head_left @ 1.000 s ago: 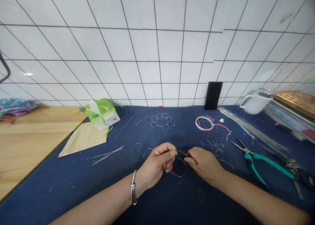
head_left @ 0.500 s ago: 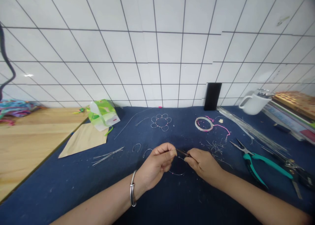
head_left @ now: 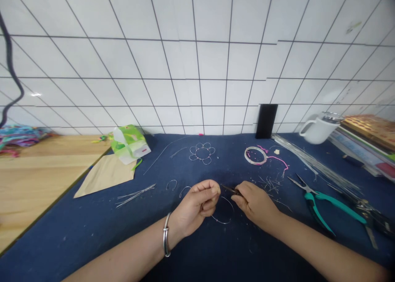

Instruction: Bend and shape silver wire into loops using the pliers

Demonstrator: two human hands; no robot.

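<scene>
Between thumb and forefinger, my left hand (head_left: pixel 202 199) pinches a thin wire ring (head_left: pixel 228 222). The ring's loop curves out to the right below the fingers. My right hand (head_left: pixel 254 203) is closed around small dark-handled pliers (head_left: pixel 231 189), whose narrow tip points left toward the left fingertips, a small gap away. Most of the pliers' handle is hidden in the right palm. Just left of my left hand lies a bent wire piece (head_left: pixel 184 189), with a curved wire hook (head_left: pixel 171 185) beyond it. Behind the hands rests a flower-shaped wire piece (head_left: pixel 203 153) with several loops.
Teal-handled pliers (head_left: pixel 321 197) lie at the right, beside wire scraps (head_left: pixel 270 185). A round dish (head_left: pixel 255 155) holds pink beads. Long wires (head_left: pixel 317 162), a white mug (head_left: pixel 319 127) and a black block (head_left: pixel 267 121) stand or lie behind. Straight wires (head_left: pixel 135 195) and a green packet (head_left: pixel 129 144) are left.
The pliers' tip has drawn slightly right, away from my left fingertips. The wire ring has swung a little, its loop now showing more fully. My left hand has barely moved.
</scene>
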